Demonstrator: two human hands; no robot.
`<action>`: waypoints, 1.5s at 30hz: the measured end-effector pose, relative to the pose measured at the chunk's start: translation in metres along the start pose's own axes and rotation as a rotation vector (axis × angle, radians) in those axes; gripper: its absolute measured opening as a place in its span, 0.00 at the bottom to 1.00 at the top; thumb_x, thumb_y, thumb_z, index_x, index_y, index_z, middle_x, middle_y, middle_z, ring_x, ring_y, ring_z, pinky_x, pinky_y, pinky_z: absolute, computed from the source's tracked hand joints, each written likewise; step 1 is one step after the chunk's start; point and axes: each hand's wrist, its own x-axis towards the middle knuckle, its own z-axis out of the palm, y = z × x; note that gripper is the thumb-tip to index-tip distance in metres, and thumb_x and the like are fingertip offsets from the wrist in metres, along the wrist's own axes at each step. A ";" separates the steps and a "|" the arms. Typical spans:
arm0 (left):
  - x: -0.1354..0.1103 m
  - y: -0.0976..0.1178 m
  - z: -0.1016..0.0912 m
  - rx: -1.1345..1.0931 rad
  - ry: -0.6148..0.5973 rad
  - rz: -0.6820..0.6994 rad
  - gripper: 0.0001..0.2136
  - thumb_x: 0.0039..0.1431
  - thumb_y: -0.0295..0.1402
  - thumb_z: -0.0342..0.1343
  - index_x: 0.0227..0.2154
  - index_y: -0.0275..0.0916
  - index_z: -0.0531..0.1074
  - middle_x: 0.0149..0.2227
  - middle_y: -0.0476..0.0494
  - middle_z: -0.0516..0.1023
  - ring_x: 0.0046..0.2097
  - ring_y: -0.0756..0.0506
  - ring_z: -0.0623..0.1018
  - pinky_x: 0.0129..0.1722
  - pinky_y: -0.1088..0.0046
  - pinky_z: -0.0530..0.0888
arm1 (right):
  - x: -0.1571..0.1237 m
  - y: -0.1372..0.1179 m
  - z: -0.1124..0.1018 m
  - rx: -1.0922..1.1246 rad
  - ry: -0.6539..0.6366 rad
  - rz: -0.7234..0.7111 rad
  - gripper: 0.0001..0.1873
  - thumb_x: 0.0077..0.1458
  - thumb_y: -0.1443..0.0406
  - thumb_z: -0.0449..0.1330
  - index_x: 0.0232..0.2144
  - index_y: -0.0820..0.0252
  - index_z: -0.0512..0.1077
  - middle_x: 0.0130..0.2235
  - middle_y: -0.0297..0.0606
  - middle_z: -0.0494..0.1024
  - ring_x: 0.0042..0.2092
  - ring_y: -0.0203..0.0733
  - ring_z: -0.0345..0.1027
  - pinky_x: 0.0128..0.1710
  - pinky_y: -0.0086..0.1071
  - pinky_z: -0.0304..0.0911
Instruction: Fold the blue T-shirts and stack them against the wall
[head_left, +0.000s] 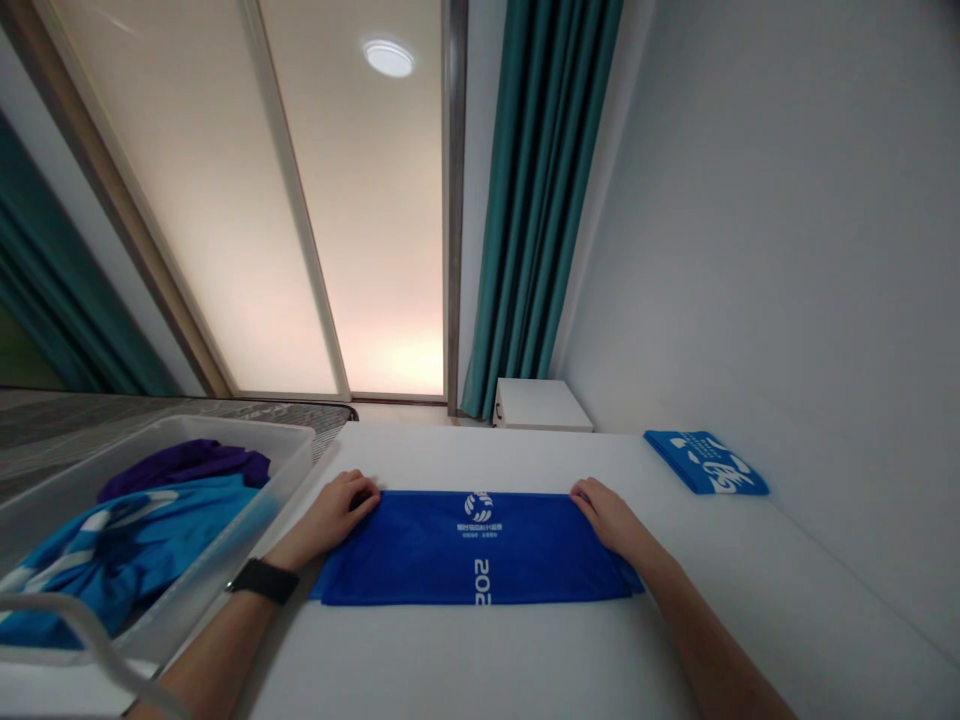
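Note:
A dark blue T-shirt [420, 550], folded into a wide strip, lies flat on the white table [480, 660]. It bears a white round logo, small lettering and partly hidden digits, which appear upside down or cut off at the near fold. My left hand [349, 505], with a black band on its wrist, has its fingers closed at the shirt's far left corner. At the far right corner, my right hand [606, 512] pinches the cloth between thumb and fingers. Lighter blue cloth edges peek out beneath both ends.
A folded blue garment [705, 462] with white print lies at the table's right, by the wall. On the left stands a translucent plastic bin [296, 465] holding purple [187, 468] and bright blue clothes [165, 540]. A pale curved strap or cable [97, 640] crosses the lower left.

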 end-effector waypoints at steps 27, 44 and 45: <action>0.000 -0.002 0.000 -0.069 0.009 -0.030 0.15 0.61 0.43 0.47 0.34 0.39 0.74 0.35 0.42 0.76 0.39 0.41 0.75 0.43 0.64 0.71 | -0.002 -0.001 0.005 -0.104 0.042 0.105 0.15 0.63 0.64 0.44 0.40 0.57 0.71 0.41 0.41 0.76 0.42 0.42 0.71 0.44 0.33 0.62; -0.003 0.004 0.000 0.099 -0.036 0.027 0.11 0.59 0.34 0.47 0.38 0.39 0.73 0.37 0.42 0.76 0.42 0.41 0.74 0.44 0.64 0.68 | -0.004 -0.013 0.000 -0.224 -0.047 0.189 0.19 0.66 0.67 0.40 0.45 0.58 0.71 0.45 0.42 0.74 0.45 0.41 0.71 0.45 0.29 0.61; -0.003 0.003 0.002 0.108 -0.036 0.034 0.11 0.60 0.33 0.46 0.38 0.40 0.73 0.38 0.42 0.76 0.42 0.41 0.74 0.44 0.64 0.68 | -0.005 -0.014 0.000 -0.236 -0.055 0.192 0.20 0.66 0.67 0.40 0.45 0.58 0.71 0.45 0.41 0.74 0.45 0.40 0.71 0.44 0.29 0.61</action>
